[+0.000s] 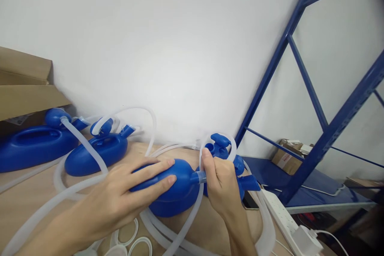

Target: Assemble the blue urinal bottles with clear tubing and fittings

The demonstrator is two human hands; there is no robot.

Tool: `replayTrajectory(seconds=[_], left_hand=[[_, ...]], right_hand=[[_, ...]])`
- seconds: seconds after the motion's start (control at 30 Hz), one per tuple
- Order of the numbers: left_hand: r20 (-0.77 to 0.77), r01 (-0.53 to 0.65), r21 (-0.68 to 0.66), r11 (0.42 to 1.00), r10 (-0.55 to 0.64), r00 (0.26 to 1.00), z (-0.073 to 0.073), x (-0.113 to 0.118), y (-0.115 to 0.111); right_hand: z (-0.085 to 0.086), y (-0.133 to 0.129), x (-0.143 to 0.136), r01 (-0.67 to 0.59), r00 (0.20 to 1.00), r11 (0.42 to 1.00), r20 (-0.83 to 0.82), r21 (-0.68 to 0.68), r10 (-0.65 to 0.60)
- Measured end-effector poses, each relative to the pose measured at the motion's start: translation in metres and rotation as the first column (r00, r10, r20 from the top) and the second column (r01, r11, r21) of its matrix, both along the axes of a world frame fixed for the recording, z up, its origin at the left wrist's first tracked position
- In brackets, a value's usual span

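Note:
My left hand [120, 192] lies over a blue plastic bottle [181, 176], its fingers wrapped across the rounded top and holding it steady. From the bottle's right end sticks a short spout with a translucent connector [197, 177]. Right there my right hand [222, 182] is closed, thumb upward, gripping a translucent tube end at the connector; the fingertips are hidden behind the hand. Another translucent hose [192, 218] hangs below, between the hands. Close behind my right hand is a blue bottle with a raised cap [221, 141], partly covered by the hand.
Two more blue handled bottles, one [39, 144] far left and one [99, 154] nearer, stand with hoses by a cardboard box [27, 98]. Several white rings [141, 244] lie at the front. A power strip [279, 212] and blue metal shelving [309, 76] are on the right.

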State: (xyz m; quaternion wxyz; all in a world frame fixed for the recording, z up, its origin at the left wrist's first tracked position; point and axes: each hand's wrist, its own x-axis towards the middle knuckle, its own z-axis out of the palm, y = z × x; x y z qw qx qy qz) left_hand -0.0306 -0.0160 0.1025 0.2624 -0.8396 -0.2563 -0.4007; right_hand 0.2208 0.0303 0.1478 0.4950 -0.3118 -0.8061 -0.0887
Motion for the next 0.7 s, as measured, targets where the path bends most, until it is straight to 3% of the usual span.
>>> replayTrajectory(seconds=[0.1, 0.2, 0.33, 0.53, 0.7], left_hand=[[-0.052, -0.009, 0.088, 0.996, 0.013, 0.999, 0.008, 0.001, -0.005], [-0.096, -0.005, 0.096, 0.995, 0.015, 0.995, 0.013, -0.002, -0.007], [-0.104, -0.016, 0.119, 0.993, 0.028, 0.994, 0.010, -0.009, 0.002], [0.041, 0.076, -0.134, 0.988, -0.071, 0.997, 0.008, -0.020, 0.014], [0.080, 0.123, -0.200, 0.972, -0.109, 0.991, 0.008, -0.018, 0.009]], right_hand=[[0.002, -0.008, -0.003, 0.047, 0.998, 0.992, -0.046, -0.121, -0.053], [0.004, -0.011, -0.002, 0.004, 0.999, 0.977, -0.033, -0.215, -0.011], [0.010, -0.010, 0.009, -0.050, 0.999, 0.945, -0.014, -0.324, 0.048], [0.025, -0.007, 0.051, -0.142, 0.955, 0.960, 0.223, -0.243, 0.198], [0.022, 0.005, 0.062, -0.232, 0.919, 0.941, 0.261, -0.246, 0.295]])
